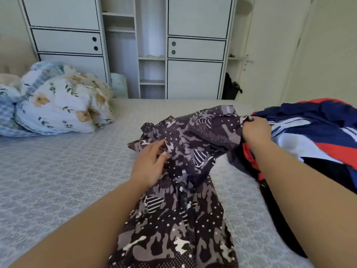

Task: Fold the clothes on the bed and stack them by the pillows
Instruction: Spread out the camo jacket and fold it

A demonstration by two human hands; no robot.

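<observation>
A dark patterned garment in black, grey and white lies crumpled across the middle of the bed, running from the near edge toward the far side. My left hand rests on its left part, fingers fairly straight and pressing into the cloth. My right hand grips the garment's far right edge in a fist and holds it up. Under my right arm lies a pile of clothes in navy, red and white. The pillows, floral and blue-white, sit at the far left.
A white wardrobe with open shelves stands beyond the bed. A dark bag hangs by the wall at its right. The patterned bedspread stretches bare between the pillows and the garment.
</observation>
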